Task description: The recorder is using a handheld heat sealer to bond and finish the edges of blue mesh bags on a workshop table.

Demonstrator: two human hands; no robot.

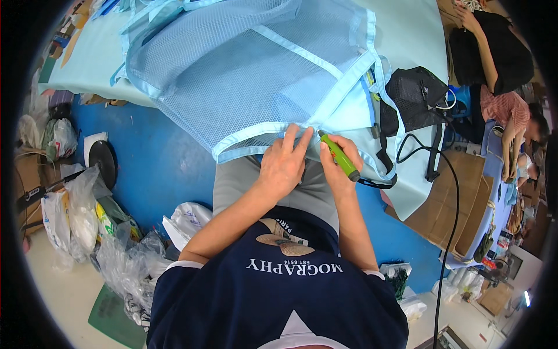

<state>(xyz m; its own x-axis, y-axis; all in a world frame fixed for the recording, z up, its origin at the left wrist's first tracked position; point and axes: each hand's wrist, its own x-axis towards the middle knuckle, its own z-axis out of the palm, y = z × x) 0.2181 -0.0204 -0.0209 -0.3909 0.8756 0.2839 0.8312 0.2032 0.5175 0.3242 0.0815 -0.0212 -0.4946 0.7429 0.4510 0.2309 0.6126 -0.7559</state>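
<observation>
A light blue mesh piece (232,81), edged with shiny blue binding and crossed by bands of the same fabric, lies over the table's near edge and hangs toward my lap. My left hand (283,166) rests on its lower bound edge, index and middle fingers stretched out and spread. Close to those fingertips, my right hand (340,160) grips a thick green marker pen (337,155). The pen slants, its tip at the binding where the bands meet; whether it touches the fabric I cannot tell. Whether the piece is a garment or a bag is unclear.
A black pouch (414,96) with straps lies on the pale table (410,35), right of the mesh. A black cable (457,209) runs down the right side. Plastic bags (131,256) crowd the left floor. Cardboard (444,195) and other people (491,52) are at the right.
</observation>
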